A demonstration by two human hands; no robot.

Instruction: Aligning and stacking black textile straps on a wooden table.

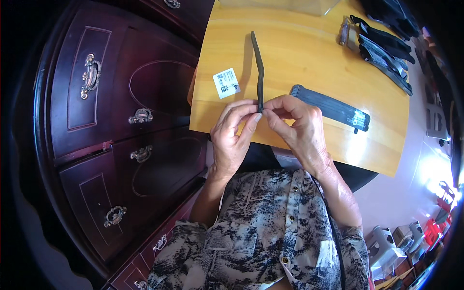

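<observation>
A long, narrow dark grey strip (260, 72), like a flat band seen edge-on, stands out away from me over the wooden table. My left hand (232, 135) pinches its near end between thumb and fingers. From the other side my right hand (302, 130) also closes thumb and fingertips on that same end, the two hands almost touching. What the right fingertips grip exactly is partly hidden. Just beyond my right hand lies a flat bundle of similar dark bands (328, 107) with pale print at one end. Left of the strip rests a small white printed label card (226, 82).
The yellow wooden table (299, 58) ends just under my wrists. Black packaged items (384, 53) and a slim pen-like thing (344, 32) lie at its far right. A clear plastic piece (304, 5) sits at the far edge. A dark cabinet (116, 121) stands close on the left.
</observation>
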